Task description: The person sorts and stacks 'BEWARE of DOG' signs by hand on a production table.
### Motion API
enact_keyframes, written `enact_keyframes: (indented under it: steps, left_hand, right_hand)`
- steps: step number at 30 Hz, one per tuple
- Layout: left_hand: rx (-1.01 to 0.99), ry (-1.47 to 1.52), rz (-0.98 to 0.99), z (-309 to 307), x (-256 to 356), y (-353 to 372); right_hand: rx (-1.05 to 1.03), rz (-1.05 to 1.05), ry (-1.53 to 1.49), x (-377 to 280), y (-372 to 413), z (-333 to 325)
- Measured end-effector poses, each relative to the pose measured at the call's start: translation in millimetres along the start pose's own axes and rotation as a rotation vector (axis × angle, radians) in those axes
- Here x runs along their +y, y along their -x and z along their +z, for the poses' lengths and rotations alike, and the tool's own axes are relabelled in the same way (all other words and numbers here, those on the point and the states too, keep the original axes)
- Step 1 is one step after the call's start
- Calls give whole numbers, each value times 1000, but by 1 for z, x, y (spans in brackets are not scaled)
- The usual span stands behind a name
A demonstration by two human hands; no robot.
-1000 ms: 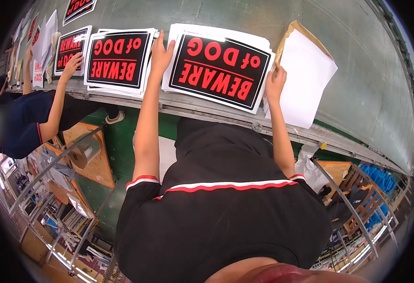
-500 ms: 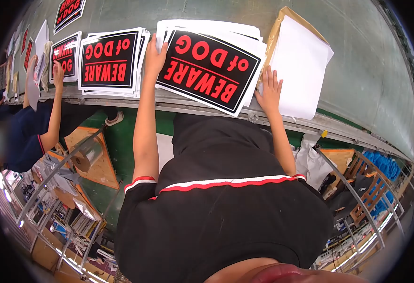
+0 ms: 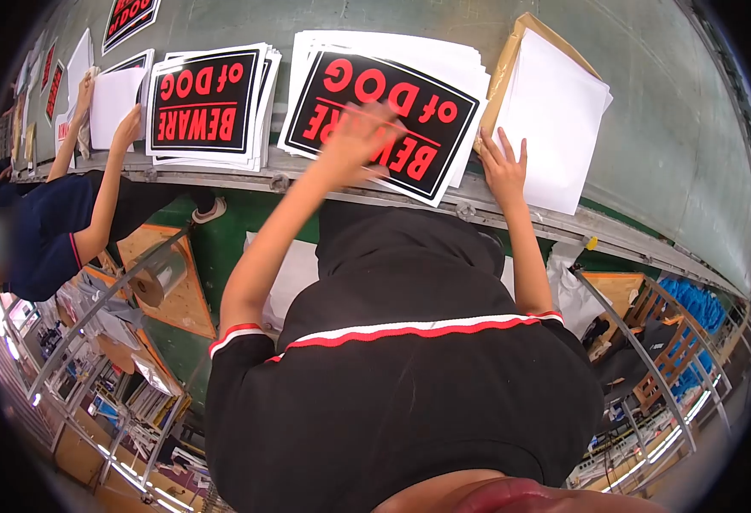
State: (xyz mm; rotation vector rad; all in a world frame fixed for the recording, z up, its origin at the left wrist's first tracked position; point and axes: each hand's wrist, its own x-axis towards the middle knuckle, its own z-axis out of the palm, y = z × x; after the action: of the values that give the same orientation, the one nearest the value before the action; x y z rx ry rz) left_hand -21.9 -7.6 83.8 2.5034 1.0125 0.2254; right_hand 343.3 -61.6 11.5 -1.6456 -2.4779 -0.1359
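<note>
A black sign [image 3: 331, 85] with red "BEWARE of DOG" lettering lies askew on a stack of sheets before me, upside down from my side. Over its middle is my left hand [image 3: 360, 144], smeared by motion, so its fingers and whether it touches the sign cannot be made out. My right hand [image 3: 504, 171] lies with fingers spread on the lower left corner of a stack of white sheets [image 3: 555, 120]. Brown paper wrapping [image 3: 505, 81] shows along that stack's left and top edges.
Another stack of the same signs [image 3: 200, 107] sits to the left on the grey-green table [image 3: 666, 128]. Farther left, a co-worker's hands hold a white sheet [image 3: 115, 107]. A metal rail [image 3: 546, 229] runs along the table's near edge.
My left hand has left the sign's left edge and swept right, over its middle. My right hand has shifted slightly right and down, fingers more spread. The co-worker now has a white sheet over their stack.
</note>
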Motion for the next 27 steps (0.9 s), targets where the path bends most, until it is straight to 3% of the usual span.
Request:
enact_keyframes:
  steps: [2, 4, 6, 9, 15, 18, 19, 22, 24, 27]
  left_hand:
    - [-167, -20, 206, 26, 21, 5]
    - [-142, -164, 186, 57, 26, 8]
    - [-91, -117, 151, 69, 18, 13]
    - [-4, -103, 131, 80, 14, 13]
    - [40, -157, 53, 81, 6, -7]
    - [27, -127, 62, 76, 5, -11]
    - [31, -137, 74, 74, 7, -10]
    - [127, -16, 26, 70, 11, -8]
    - [231, 29, -129, 64, 3, -9]
    - [545, 68, -395, 58, -40, -8]
  right_hand:
    - [-51, 43, -26, -4, 0, -2]
    - [-113, 107, -105, -10, 0, -9]
    - [-187, 191, -235, -14, 0, -20]
    - [-46, 328, -467, -9, -3, -13]
    - [146, 769, -1267, -28, -63, -3]
    - [195, 705, -814, -34, -83, -10]
    - [225, 721, -905, -34, -89, -7]
    - [255, 852, -1196, -36, -101, 3]
    - [194, 1004, -1418, -35, -113, 7]
    - [150, 1002, -1426, -36, -116, 3]
